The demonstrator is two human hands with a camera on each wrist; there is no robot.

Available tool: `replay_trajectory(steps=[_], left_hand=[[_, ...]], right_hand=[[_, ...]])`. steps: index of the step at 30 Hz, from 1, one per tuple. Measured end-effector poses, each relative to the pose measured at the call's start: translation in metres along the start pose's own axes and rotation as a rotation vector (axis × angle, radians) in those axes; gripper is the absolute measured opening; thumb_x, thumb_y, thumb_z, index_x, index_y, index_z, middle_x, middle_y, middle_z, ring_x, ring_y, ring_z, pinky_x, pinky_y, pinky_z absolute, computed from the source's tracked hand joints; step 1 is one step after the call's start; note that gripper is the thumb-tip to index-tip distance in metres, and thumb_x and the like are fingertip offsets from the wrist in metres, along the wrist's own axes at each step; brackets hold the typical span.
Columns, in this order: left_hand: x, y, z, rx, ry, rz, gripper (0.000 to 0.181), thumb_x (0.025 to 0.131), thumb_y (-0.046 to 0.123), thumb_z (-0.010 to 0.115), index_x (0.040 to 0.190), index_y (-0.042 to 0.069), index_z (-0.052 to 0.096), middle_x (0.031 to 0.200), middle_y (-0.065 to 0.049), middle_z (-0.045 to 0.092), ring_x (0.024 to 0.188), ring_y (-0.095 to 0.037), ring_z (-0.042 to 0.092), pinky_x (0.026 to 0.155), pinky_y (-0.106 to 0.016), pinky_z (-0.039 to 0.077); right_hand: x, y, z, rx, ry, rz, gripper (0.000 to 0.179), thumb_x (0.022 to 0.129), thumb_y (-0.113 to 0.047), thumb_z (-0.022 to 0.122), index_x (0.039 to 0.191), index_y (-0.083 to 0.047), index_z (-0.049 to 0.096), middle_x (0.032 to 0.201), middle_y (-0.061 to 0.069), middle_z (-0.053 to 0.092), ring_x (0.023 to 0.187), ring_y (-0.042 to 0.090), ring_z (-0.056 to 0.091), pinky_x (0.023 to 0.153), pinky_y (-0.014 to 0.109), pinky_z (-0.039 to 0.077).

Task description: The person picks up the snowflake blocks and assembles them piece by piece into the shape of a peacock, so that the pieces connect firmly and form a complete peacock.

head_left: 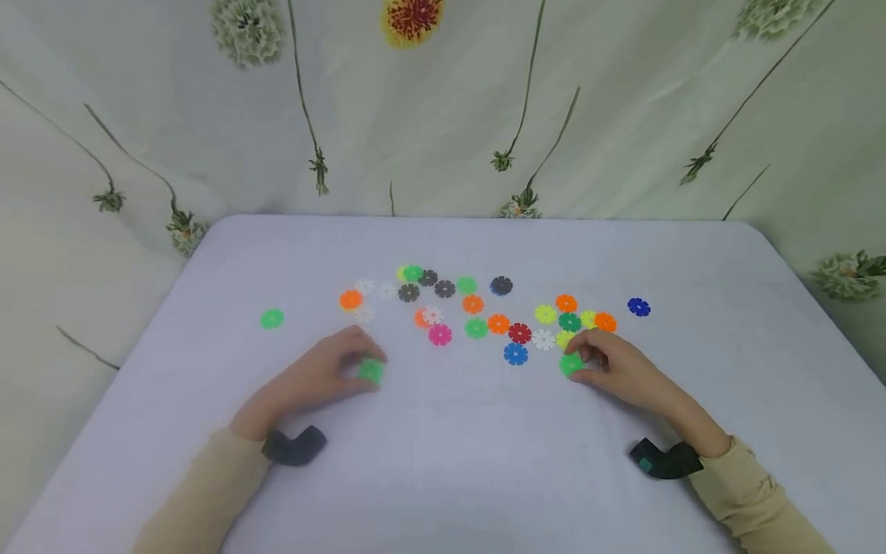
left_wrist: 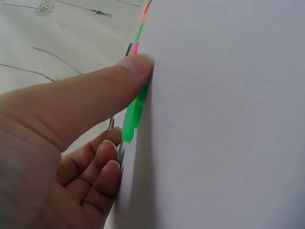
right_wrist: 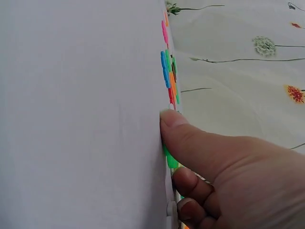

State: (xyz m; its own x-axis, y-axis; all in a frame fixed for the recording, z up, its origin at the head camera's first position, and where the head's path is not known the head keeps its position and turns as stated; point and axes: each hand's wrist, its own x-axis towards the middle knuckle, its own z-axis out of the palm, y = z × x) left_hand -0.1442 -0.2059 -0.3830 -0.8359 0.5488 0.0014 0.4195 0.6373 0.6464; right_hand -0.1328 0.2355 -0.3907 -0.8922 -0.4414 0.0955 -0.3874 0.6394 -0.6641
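Observation:
In the head view my left hand (head_left: 320, 371) is low over the left middle of the table. Its thumb and fingers hold a light-green notched snowflake disc (head_left: 371, 371) by opposite edges. The left wrist view shows that green disc (left_wrist: 134, 117) nearly edge-on, partly behind the thumb. At the right end of the scattered discs, my right hand (head_left: 628, 373) grips another light-green snowflake disc (head_left: 571, 364) between thumb and forefinger. From the right wrist, the thumb covers much of this green disc (right_wrist: 170, 157). A yellow disc (head_left: 565, 339) lies just behind the right fingertips.
Several snowflake discs spread across the middle of the white table (head_left: 443, 462), among them a pink one (head_left: 439, 334), a blue one (head_left: 515, 354) and a red one (head_left: 520, 333). Apart from them lie a green disc (head_left: 272, 318) at left and a dark-blue disc (head_left: 639, 307) at right.

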Motion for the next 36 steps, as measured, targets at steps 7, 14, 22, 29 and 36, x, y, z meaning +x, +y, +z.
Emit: replay_trajectory(steps=[7,14,22,29,36], left_hand=[[0.001,-0.006,-0.002,0.001,0.023,-0.045,0.025,0.077,0.019,0.077,0.095,0.021,0.06,0.086,0.006,0.055,0.081,-0.015,0.05,0.073,-0.034,0.045],[0.015,0.022,0.02,-0.43,0.002,-0.141,0.021,0.087,0.014,0.068,0.106,0.006,0.065,0.087,-0.004,0.066,0.078,-0.021,0.063,0.074,-0.032,0.052],[0.026,0.071,0.071,-0.886,-0.088,-0.226,0.025,0.091,0.008,0.061,0.108,-0.008,0.053,0.091,-0.017,0.067,0.087,-0.028,0.066,0.081,-0.034,0.051],[0.024,0.08,0.092,-0.788,0.034,-0.128,0.018,0.087,0.007,0.066,0.097,-0.004,0.058,0.083,-0.012,0.068,0.078,-0.024,0.068,0.072,-0.032,0.054],[0.023,0.088,0.098,-0.681,0.124,-0.086,0.011,0.085,0.003,0.068,0.091,-0.002,0.06,0.078,-0.007,0.068,0.072,-0.018,0.068,0.067,-0.029,0.054]], right_hand=[[-0.001,-0.002,-0.002,-0.03,0.029,0.064,0.022,0.078,-0.008,0.076,0.091,-0.006,0.058,0.074,-0.002,0.049,0.072,0.018,0.046,0.06,0.025,0.04],[0.002,-0.026,0.004,0.34,0.031,0.164,0.018,0.092,-0.005,0.058,0.105,0.007,0.061,0.07,0.009,0.061,0.062,0.021,0.055,0.055,0.022,0.044],[0.01,-0.076,0.061,0.932,-0.164,0.335,0.038,0.097,-0.016,0.052,0.125,0.008,0.046,0.083,0.012,0.065,0.069,0.017,0.06,0.069,0.025,0.052],[0.007,-0.09,0.076,1.075,-0.159,0.418,0.04,0.095,-0.017,0.054,0.126,0.007,0.046,0.08,0.008,0.064,0.066,0.013,0.059,0.069,0.022,0.052],[0.005,-0.097,0.081,1.087,-0.093,0.435,0.038,0.096,-0.014,0.053,0.125,0.008,0.046,0.079,0.009,0.064,0.066,0.012,0.059,0.067,0.021,0.051]])
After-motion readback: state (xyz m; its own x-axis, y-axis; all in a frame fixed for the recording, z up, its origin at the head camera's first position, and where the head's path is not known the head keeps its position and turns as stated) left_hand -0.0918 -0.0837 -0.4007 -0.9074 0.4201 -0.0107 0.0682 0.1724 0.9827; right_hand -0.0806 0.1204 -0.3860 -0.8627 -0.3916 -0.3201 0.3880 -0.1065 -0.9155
